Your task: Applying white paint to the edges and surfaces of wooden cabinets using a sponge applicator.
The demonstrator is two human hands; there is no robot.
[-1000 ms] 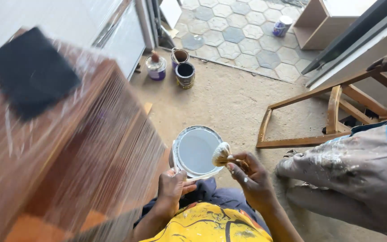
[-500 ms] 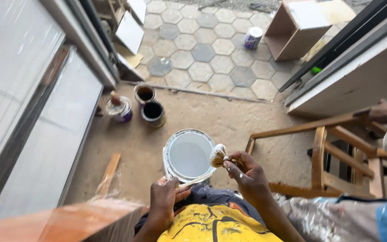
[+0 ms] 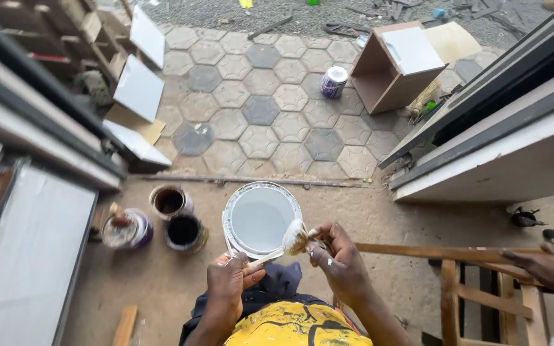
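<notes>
**Brush and Bucket of Pale Paint, Seen from Above**

The left hand is clenched around the thin handle of a paintbrush, gripping it near its lower end. The brush slants up to the right, and its pale, paint-loaded bristle head sits at the lower right rim of a round paint bucket — whether it touches the rim cannot be told. The right hand has its fingertips pinched on the bristle head, thumb and fingers closed on the hairs, with smears of white paint on the fingers.

The bucket, filled with smooth light-grey paint, stands on the sandy floor just in front of the person's knees. To its left, near the edge where the floor meets a long glass panel, stand three small tins: two open and dark inside, the third — a purple-sided one — with a brush resting in it.

At the right, a bare wooden chair frame lies close beside the right hand; another person's hand rests on its top rail.

Beyond the sandy strip, hexagonal paving carries a blue-and-white can, an open wooden box and several white boards leaning at the left edge.
</notes>
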